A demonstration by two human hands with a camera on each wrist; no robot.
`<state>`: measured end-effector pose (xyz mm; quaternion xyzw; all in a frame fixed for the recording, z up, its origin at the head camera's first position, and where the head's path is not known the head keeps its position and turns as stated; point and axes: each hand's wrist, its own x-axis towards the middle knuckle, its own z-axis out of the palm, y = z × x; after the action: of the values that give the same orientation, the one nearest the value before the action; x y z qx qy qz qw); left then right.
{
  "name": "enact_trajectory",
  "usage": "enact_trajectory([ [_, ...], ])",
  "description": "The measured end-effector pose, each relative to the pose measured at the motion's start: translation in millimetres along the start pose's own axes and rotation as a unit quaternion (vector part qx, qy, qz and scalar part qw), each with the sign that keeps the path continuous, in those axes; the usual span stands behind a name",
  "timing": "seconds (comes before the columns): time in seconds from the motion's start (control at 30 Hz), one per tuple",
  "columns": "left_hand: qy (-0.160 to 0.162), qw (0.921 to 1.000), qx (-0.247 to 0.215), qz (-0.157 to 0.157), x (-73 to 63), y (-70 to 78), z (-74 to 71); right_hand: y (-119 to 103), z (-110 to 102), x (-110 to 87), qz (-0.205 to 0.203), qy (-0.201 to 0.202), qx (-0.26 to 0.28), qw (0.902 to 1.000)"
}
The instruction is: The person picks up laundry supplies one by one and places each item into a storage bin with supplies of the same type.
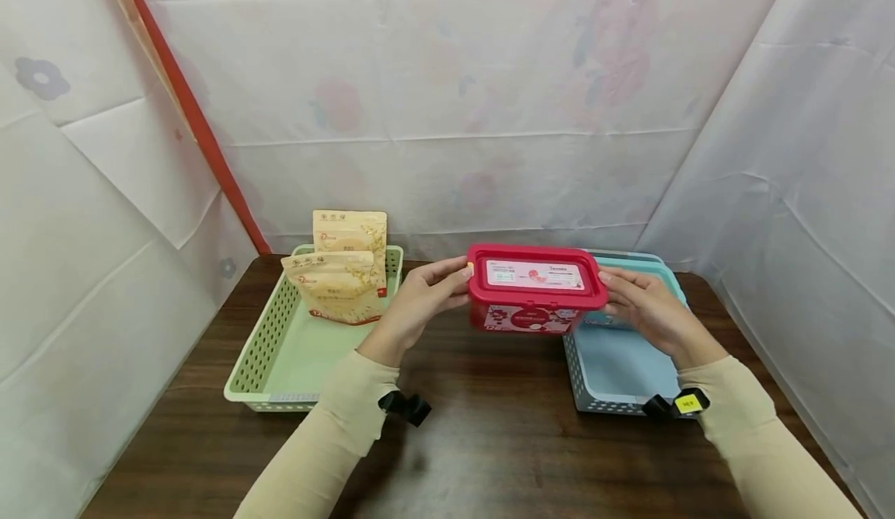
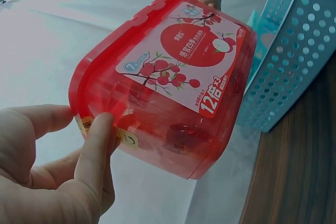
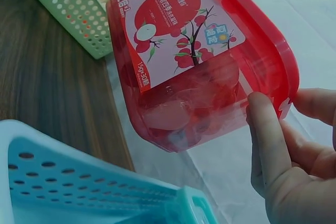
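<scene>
A red see-through tub (image 1: pixel 527 318) with a red lid and a cherry-branch label is held up between both hands, over the gap between two baskets. At its left end, my left hand (image 1: pixel 418 301) pinches the lid's rim, with the thumb and fingertips showing in the left wrist view. My right hand (image 1: pixel 650 313) grips the opposite end by the rim. Through the tub's wall (image 3: pixel 173 116) rounded packets show dimly in the right wrist view. Just beneath the right hand is a light blue basket (image 1: pixel 583 383), which the tub's right end overlaps in the head view.
Left of the hands, a light green basket (image 1: pixel 241 367) holds two yellow stand-up pouches (image 1: pixel 336 290) at its back. A teal container (image 1: pixel 657 267) stands in the back of the blue basket. Both baskets rest on a dark wooden table (image 1: pixel 482 441), with white sheeting (image 1: pixel 433 185) behind.
</scene>
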<state>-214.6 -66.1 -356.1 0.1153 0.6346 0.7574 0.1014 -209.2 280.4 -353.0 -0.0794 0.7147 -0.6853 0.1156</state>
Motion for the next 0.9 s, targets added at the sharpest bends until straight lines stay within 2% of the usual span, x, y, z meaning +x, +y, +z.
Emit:
enact_trajectory([
  [0.13,-0.015,0.9998,-0.01,0.006,2.6,-0.5,9.3,0,-8,-5.7,-0.004,0.005,-0.003,1.0],
  [0.3,-0.033,0.9993,-0.017,0.002,6.0,-3.7,22.8,1,-19,-16.3,0.005,0.037,0.014,0.9992],
  [0.5,-0.044,0.9989,-0.017,-0.002,10.0,-8.0,40.9,1,-36,-30.3,-0.012,0.039,0.029,0.9987],
  [0.73,-0.058,0.9982,-0.016,0.0,13.3,-15.0,55.5,2,-51,-41.7,0.021,0.062,0.029,0.9975],
  [0.9,-0.067,0.9977,-0.008,0.005,14.1,-17.8,64.7,6,-60,-48.0,0.02,0.063,0.015,0.9977],
])
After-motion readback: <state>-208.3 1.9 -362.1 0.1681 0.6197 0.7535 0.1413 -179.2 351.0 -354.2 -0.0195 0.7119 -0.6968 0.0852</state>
